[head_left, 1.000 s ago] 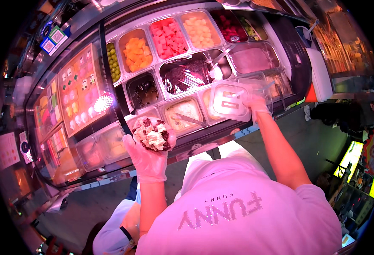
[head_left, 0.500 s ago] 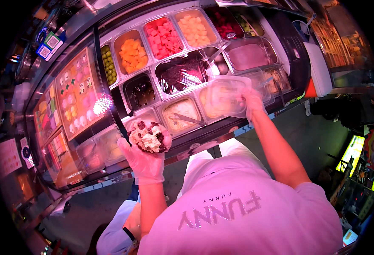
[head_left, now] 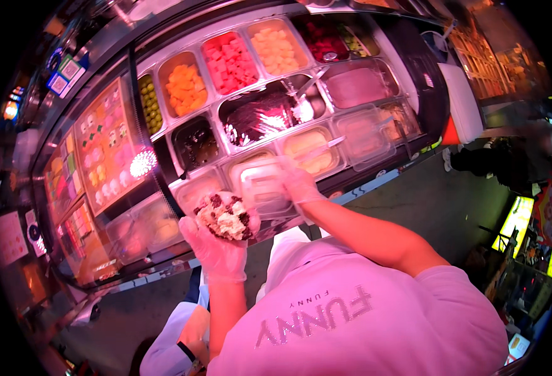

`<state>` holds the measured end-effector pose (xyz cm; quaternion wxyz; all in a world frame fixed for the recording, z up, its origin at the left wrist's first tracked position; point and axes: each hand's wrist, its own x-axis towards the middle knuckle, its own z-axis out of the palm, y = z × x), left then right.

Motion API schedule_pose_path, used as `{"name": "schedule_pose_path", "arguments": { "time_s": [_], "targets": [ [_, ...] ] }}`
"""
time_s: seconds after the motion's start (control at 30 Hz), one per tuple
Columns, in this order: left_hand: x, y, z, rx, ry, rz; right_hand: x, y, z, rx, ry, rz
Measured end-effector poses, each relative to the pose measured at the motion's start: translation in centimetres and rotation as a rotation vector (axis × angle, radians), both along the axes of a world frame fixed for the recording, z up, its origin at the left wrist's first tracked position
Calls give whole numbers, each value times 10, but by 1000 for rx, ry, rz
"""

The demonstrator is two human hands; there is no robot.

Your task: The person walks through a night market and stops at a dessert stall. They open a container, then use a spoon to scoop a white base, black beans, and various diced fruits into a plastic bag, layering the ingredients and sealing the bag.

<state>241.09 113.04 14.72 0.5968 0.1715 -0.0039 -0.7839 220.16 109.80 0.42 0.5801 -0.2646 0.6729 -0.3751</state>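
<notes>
Left hand (head_left: 218, 254) cupping dark-flecked food (head_left: 226, 218), right hand (head_left: 300, 185) holding a lid (head_left: 258, 183), apparently clear

lighting is uneven, with a strong pink-magenta cast over the food pans and the shirt (head_left: 364, 319). a dotted cluster of white glare (head_left: 143, 163) burns out on the clear cover at left. hard white highlights streak the plastic film (head_left: 270, 119) at centre. the lid (head_left: 257, 182) and the fingers of the right hand (head_left: 293, 182) are soft and smeared. the floor (head_left: 407, 188) lies dim and grey. a yellow-white lit sign (head_left: 514, 229) at right is overexposed. fisheye distortion bends straight edges; the outer margins are blurred and dark, ending in black corners.
</notes>
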Motion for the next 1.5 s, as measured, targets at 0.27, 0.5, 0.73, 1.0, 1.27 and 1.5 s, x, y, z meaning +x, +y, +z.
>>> {"name": "schedule_pose_path", "arguments": {
  "time_s": [0.27, 0.5, 0.73, 1.0, 1.27, 1.5],
  "targets": [
    [-17, -5, -7, -38, 27, -93, 9, -43, 12, -192, 539, 322],
    [-56, -10, -4, 77, -76, -30, -116, -26, 37, -895, 786, 414],
    [-149, -29, 19, 53, -88, -99, -320, 2, 54, -150, 1258, 343],
    [-276, -47, 7, 106, -7, -49, -369, -12, 53, -67, 1388, 713],
    [-356, -52, 14, 99, 113, 43, -414, -55, 13, -55, 878, 686],
    [-363, -36, 13, 177, 43, 131, -473, -20, 54, 152, -32, 334]
  ]
}}
